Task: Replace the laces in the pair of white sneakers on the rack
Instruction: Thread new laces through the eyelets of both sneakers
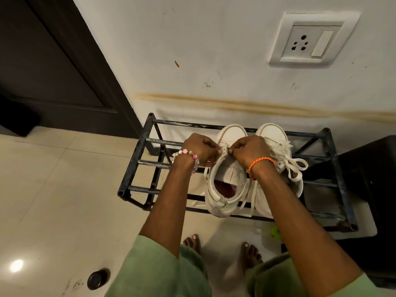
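Two white sneakers stand side by side on the black metal rack (pixel 137 151), toes to the wall. The left sneaker (pixel 225 183) has its tongue pulled open and a loose white lace (pixel 254 198) hanging down its right side. My left hand (pixel 199 150) and my right hand (pixel 248 150) meet over its eyelets near the toe, each with curled fingers pinching the lace. The right sneaker (pixel 276 133) is laced, with a bow (pixel 293 166) on top; my right forearm covers part of it.
The rack stands against a stained white wall with a socket plate (pixel 308 39) above. A dark door (pixel 53 61) is at the left, a black box (pixel 372 200) at the right. My bare feet (pixel 248 256) stand on pale floor tiles; a round door stopper (pixel 97 279) lies near.
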Demonstrator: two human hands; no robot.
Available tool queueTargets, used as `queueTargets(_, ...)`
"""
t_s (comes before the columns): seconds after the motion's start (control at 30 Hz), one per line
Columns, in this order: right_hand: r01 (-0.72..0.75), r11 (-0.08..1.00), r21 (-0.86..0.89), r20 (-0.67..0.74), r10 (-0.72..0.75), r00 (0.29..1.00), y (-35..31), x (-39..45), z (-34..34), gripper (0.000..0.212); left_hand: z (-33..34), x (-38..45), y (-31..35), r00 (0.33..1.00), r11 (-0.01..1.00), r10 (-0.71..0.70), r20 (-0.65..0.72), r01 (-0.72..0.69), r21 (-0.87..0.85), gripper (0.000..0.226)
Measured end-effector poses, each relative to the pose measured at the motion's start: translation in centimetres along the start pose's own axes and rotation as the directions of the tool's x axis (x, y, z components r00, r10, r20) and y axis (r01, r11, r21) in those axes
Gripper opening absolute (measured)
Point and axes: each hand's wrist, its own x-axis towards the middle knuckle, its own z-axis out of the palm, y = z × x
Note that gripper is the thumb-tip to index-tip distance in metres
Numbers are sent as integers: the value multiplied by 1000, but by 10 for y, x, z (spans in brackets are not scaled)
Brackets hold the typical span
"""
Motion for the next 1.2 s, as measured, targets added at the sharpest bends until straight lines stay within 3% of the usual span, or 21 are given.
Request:
queueTargets(0.33,-102,977,186,80,88,993,-5,-1,-2,10,-3,-5,-2,998,994,8,57,-2,-109,13)
queueTargets(0.57,-149,933,328,95,125,988,-7,-2,-1,12,0,3,-3,993,992,114,-40,-111,63,4)
queueTargets(0.8,-115,957,268,63,102,993,-2,-9,-2,18,2,9,4,952,904,299,-56,-265,334,12)
queueTargets(0.93,-76,987,143,-14,78,997,4,-14,-1,23,-10,14,8,945,947,294,-145,-267,181,16)
queueTargets(1.03,-40,995,91,2,40,999,2,-15,-4,15,-19,7,19,936,951,250,-247,-285,-116,14)
queueTargets(1.07,-35,996,78,19,34,999,0,-15,-6,14,-24,3,26,938,903,219,-268,-299,-309,15)
queueTargets(1.1,-37,997,70,26,35,999,-2,-16,-6,14,-29,-1,33,951,777,187,-246,-297,-556,17)
queueTargets(1.13,-40,997,68,25,39,999,-3,-16,-7,15,-33,-6,41,964,571,182,-192,-263,-778,17)
queueTargets(1.17,-43,997,68,19,42,999,-3,-16,-8,17,-36,-9,47,967,370,205,-155,-223,-902,18)
queueTargets(1.2,-47,997,67,12,46,999,-3,-16,-8,20,-37,-10,51,965,279,218,-143,-202,-939,17)
